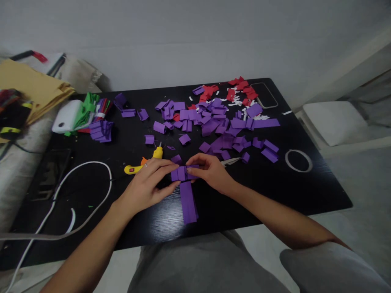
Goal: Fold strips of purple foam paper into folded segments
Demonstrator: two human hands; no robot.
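Note:
Between my hands is a folded purple paper piece [182,173], close above the black table. My left hand [152,179] has its thumb and fingers closed on the left end of the piece. The fingers of my right hand [210,171] pinch its right end. Just below it lies a stack of long purple paper strips [188,203]. A yellow hot glue gun [157,154] lies beyond my left hand, partly covered by it. Scissors [230,161] show beside my right hand, their handles hidden.
Many folded purple paper pieces [210,126] spread across the table [244,191], with red paper pieces [244,89] and white scraps behind. A roll of tape [298,160] lies at right. A white cable [106,191] loops at left, near a phone-like dark object [50,173] and green strips [87,110].

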